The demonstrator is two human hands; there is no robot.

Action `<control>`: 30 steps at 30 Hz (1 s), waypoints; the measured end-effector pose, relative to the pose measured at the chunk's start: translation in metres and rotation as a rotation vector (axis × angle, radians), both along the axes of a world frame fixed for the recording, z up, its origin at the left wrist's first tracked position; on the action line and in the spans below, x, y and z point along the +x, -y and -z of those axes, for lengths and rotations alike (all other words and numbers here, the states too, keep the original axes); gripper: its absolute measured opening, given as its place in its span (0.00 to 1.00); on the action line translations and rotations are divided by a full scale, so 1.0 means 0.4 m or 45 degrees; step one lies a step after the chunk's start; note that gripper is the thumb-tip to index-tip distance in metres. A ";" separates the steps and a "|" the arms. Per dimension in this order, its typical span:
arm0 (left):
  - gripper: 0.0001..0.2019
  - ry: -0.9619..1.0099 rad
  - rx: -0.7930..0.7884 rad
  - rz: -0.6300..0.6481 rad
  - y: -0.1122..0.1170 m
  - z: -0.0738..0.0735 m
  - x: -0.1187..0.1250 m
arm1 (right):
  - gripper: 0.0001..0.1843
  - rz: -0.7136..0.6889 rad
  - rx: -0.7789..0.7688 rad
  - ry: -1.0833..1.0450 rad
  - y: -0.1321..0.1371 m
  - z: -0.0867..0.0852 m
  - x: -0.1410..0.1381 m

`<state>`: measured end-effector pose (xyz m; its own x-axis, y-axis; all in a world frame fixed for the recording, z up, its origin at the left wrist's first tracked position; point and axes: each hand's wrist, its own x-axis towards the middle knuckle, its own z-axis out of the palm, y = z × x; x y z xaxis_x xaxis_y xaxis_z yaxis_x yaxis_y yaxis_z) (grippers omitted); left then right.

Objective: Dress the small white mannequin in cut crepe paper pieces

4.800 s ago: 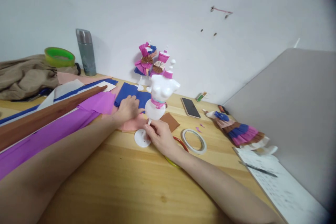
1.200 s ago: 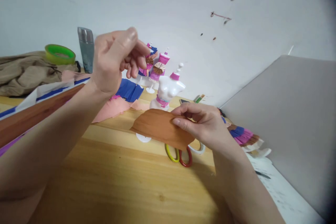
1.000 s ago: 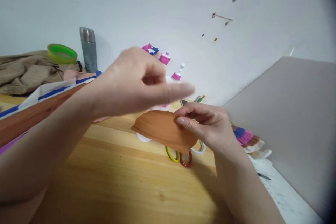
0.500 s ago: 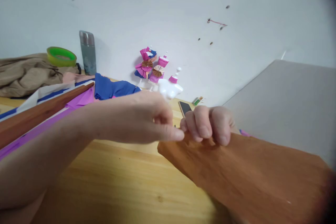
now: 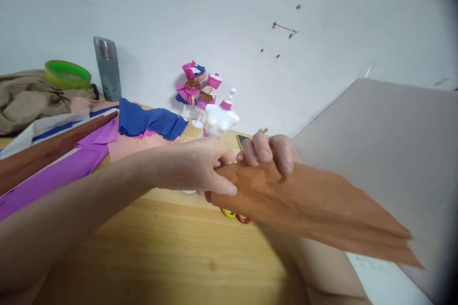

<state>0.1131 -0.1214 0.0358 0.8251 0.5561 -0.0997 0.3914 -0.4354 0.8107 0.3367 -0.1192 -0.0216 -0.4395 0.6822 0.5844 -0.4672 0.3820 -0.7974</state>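
Observation:
Both hands hold a sheet of brown crepe paper (image 5: 307, 205) in the air above the wooden table (image 5: 161, 248). My left hand (image 5: 195, 167) pinches its near left edge between thumb and fingers. My right hand (image 5: 268, 150) grips its top edge with curled fingers. The sheet runs down to the lower right and hides my right forearm. Behind the hands stands a small white mannequin torso (image 5: 218, 121) with a pink neck cap.
Rolls and sheets of brown, purple, blue and pink paper (image 5: 82, 145) lie at the left. A grey flask (image 5: 106, 69), a green tape roll (image 5: 66, 71) and paper-dressed mannequins (image 5: 196, 88) stand near the wall. Scissor handles (image 5: 236, 215) peek from under the sheet. A grey board (image 5: 386, 152) slants at the right.
My left hand came down from the air and took hold of the brown sheet's edge. The sheet, held by my right hand alone before, has been lifted and turned toward the lower right.

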 end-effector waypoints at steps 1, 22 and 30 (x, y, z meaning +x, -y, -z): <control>0.07 -0.008 -0.012 -0.011 -0.002 -0.001 -0.003 | 0.19 0.016 0.040 -0.061 0.000 -0.001 -0.007; 0.02 -0.133 0.333 -0.305 -0.068 -0.056 -0.128 | 0.19 0.533 -0.332 0.585 0.023 -0.112 0.031; 0.09 -0.089 0.368 -0.418 -0.058 -0.083 -0.126 | 0.14 0.721 -0.114 0.496 0.052 -0.112 0.000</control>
<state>0.0629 -0.0982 0.0690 0.5969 0.8008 0.0497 0.5962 -0.4841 0.6405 0.3368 -0.1399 0.0230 -0.1679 0.9066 0.3872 0.1118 0.4077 -0.9062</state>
